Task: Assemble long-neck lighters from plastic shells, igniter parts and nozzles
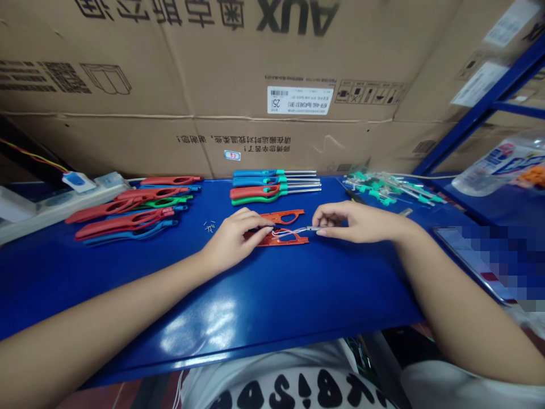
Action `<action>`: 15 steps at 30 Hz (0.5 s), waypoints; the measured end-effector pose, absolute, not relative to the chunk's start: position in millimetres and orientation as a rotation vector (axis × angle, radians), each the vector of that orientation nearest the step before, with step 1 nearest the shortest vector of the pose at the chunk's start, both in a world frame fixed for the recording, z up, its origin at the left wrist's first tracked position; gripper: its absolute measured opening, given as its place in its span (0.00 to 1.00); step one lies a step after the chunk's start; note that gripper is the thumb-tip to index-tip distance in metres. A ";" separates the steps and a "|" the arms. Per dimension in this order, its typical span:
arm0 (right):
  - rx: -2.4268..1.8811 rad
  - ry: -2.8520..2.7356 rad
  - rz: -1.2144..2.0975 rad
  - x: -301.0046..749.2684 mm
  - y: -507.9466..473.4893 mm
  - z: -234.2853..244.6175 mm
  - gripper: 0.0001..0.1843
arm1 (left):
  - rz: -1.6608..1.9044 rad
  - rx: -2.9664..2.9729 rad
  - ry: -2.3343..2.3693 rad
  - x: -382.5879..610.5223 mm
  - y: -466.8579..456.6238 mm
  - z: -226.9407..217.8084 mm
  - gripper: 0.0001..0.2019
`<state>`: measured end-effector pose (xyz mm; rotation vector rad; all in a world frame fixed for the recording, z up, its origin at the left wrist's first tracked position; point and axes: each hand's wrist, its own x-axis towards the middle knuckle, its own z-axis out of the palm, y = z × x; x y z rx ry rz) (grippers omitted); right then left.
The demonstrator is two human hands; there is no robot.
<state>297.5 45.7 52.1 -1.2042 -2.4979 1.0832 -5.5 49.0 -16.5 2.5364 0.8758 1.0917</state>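
Observation:
Two orange plastic lighter-shell halves (284, 217) lie in the middle of the blue table (272, 295). My left hand (235, 236) rests on their left end, fingers pressed down on the nearer half. My right hand (353, 221) pinches a thin metal tube with white wires (298, 230) that lies across the nearer shell. Both hands sit close together, touching the same assembly.
A pile of red, blue and green shell halves (131, 213) lies at the left. Assembled lighters (272, 184) lie at the back centre, green-tipped metal tubes (387, 187) at the back right. Cardboard boxes (255, 85) wall the back. A power strip (51, 201) sits far left.

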 end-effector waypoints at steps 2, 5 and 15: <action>-1.195 -2.535 1.029 296.5 46.0 52.9 0.16 | 1.061 2.562 0.851 -5.7 49.6 -16.7 0.08; -1.163 -2.594 0.956 293.3 47.5 51.0 0.12 | 1.015 2.606 0.817 -6.1 50.4 -17.0 0.07; -1.174 -2.684 0.795 287.5 48.6 43.5 0.10 | 0.944 2.644 0.831 -6.0 50.4 -15.0 0.08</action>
